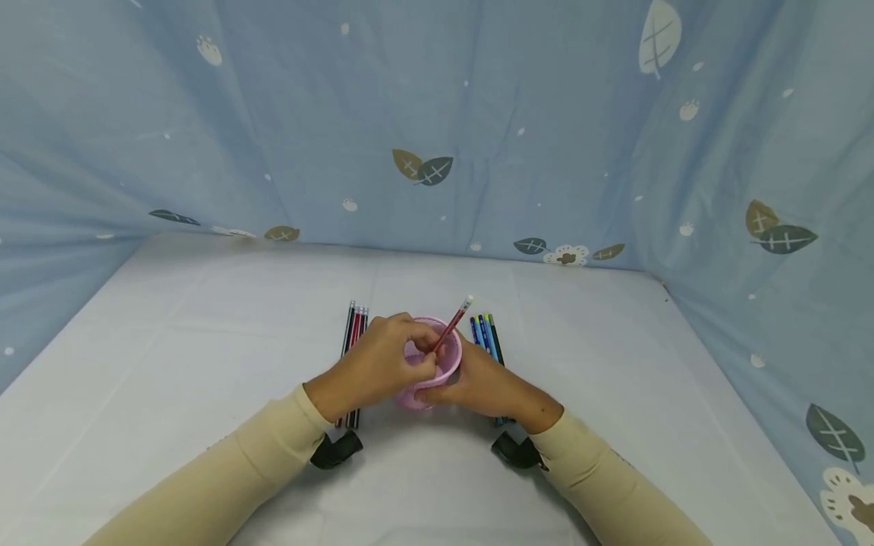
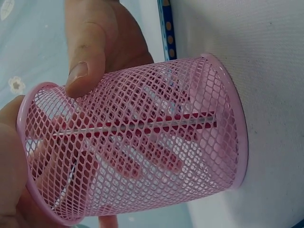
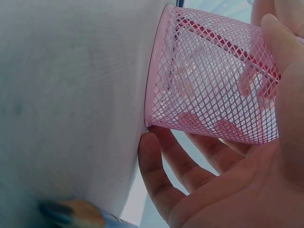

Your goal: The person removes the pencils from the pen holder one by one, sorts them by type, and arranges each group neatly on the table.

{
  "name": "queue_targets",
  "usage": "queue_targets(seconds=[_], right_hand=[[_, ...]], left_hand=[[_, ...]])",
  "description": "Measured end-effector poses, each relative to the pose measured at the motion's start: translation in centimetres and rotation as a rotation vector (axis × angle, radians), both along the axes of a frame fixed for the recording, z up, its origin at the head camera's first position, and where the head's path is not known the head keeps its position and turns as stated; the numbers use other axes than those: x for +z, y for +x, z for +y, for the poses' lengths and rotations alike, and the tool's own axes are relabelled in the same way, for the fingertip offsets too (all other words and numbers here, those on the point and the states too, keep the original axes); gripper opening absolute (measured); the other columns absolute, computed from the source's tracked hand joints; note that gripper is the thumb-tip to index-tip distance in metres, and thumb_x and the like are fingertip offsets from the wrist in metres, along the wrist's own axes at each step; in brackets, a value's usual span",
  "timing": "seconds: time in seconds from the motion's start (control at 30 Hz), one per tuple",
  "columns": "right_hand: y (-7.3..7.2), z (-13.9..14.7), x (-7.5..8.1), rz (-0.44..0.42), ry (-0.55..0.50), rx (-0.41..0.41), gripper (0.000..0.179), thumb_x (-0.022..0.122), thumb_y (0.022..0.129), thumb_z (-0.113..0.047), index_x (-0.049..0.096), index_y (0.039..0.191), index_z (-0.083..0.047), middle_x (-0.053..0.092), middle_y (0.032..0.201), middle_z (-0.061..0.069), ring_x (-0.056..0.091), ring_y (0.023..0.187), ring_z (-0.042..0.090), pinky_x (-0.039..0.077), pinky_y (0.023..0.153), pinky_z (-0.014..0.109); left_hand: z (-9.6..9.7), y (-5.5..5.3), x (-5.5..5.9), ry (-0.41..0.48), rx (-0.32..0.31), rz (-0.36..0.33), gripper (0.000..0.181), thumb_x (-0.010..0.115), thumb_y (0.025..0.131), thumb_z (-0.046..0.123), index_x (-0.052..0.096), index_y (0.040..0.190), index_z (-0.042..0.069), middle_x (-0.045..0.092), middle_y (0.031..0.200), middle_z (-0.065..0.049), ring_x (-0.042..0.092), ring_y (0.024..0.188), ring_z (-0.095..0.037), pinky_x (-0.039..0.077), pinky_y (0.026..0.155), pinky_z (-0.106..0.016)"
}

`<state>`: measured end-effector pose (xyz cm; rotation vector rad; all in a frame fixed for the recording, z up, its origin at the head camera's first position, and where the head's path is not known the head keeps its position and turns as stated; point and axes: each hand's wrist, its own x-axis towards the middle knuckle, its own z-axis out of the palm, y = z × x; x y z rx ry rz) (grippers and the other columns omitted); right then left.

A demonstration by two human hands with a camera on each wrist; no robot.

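Observation:
A pink mesh pencil cup (image 1: 413, 399) stands on the white table in the middle. My right hand (image 1: 485, 383) grips it from the right side, thumb across the near wall and fingers round the far side. My left hand (image 1: 385, 353) reaches over the rim and pinches a red pencil (image 1: 455, 318). The pencil leans to the upper right in the head view, its white eraser end up. Through the mesh in the left wrist view, its lower part shows inside the cup (image 2: 142, 156), reaching close to the base.
Several dark and red pencils (image 1: 354, 326) lie left of the cup, partly under the left hand. To the right lie several blue and dark pencils (image 1: 486, 334), partly behind the right wrist. A blue leaf-print curtain (image 1: 437, 91) surrounds the table's back and sides.

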<state>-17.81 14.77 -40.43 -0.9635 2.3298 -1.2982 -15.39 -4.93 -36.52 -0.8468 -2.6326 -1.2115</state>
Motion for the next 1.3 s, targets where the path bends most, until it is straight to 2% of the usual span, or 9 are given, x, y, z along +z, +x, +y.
queue_targets(seconds=[0.1,0.53,0.77,0.9,1.0,1.13,1.3], right_hand=[[-0.1,0.1,0.0,0.009,-0.001,0.001,0.085,0.082,0.084,-0.027,0.033,0.153,-0.021,0.051,0.147,-0.001,0.057,0.125,0.014,0.051,0.101,0.03],[0.0,0.3,-0.1,0.001,-0.017,0.011,0.084,0.081,0.085,-0.026,0.033,0.153,-0.021,0.052,0.147,0.001,0.058,0.123,0.014,0.051,0.1,0.029],[0.0,0.2,-0.1,-0.012,-0.021,0.016,0.085,0.081,0.085,-0.025,0.031,0.154,-0.023,0.05,0.149,0.001,0.057,0.126,0.014,0.05,0.102,0.029],[-0.1,0.1,-0.1,0.008,-0.032,0.024,0.085,0.081,0.085,-0.023,0.031,0.154,-0.023,0.051,0.149,0.001,0.057,0.127,0.015,0.049,0.104,0.031],[0.0,0.1,0.0,0.002,-0.033,0.021,0.086,0.082,0.085,-0.023,0.031,0.154,-0.022,0.05,0.15,0.0,0.054,0.131,0.016,0.049,0.105,0.032],[0.1,0.1,-0.1,-0.034,-0.023,-0.001,0.089,0.082,0.083,-0.025,0.028,0.155,-0.021,0.048,0.15,-0.004,0.053,0.131,0.015,0.049,0.105,0.035],[0.2,0.0,-0.2,-0.04,-0.038,-0.009,0.092,0.083,0.082,-0.025,0.027,0.155,-0.023,0.048,0.148,-0.005,0.054,0.128,0.015,0.051,0.102,0.038]], left_hand=[[0.0,0.0,0.1,-0.007,0.0,0.01,0.011,0.07,0.081,0.009,0.074,0.089,0.016,0.068,0.084,0.006,0.061,0.084,-0.019,0.05,0.071,-0.024],[0.1,-0.3,0.0,-0.027,-0.006,0.062,0.01,0.072,0.08,0.008,0.073,0.085,0.016,0.067,0.079,0.01,0.061,0.08,-0.019,0.05,0.07,-0.025],[-0.1,-0.3,-0.1,0.0,-0.018,-0.003,0.014,0.071,0.082,0.008,0.074,0.091,0.018,0.07,0.085,0.01,0.06,0.086,-0.01,0.055,0.082,-0.042],[-0.2,-0.3,0.0,0.019,-0.019,-0.036,0.014,0.071,0.083,0.009,0.075,0.094,0.017,0.07,0.088,0.008,0.06,0.09,-0.012,0.055,0.085,-0.045],[-0.4,-0.2,0.3,0.035,-0.022,-0.075,0.013,0.071,0.085,0.011,0.075,0.095,0.017,0.07,0.089,0.007,0.061,0.092,-0.013,0.055,0.088,-0.045],[-0.8,-0.2,0.9,0.07,-0.007,-0.135,0.009,0.07,0.088,0.016,0.075,0.095,0.018,0.07,0.086,0.009,0.061,0.092,-0.012,0.053,0.085,-0.039],[-1.2,-0.3,1.7,0.136,0.01,-0.133,0.008,0.066,0.089,0.015,0.073,0.089,0.018,0.07,0.082,0.009,0.063,0.087,-0.011,0.052,0.078,-0.036]])
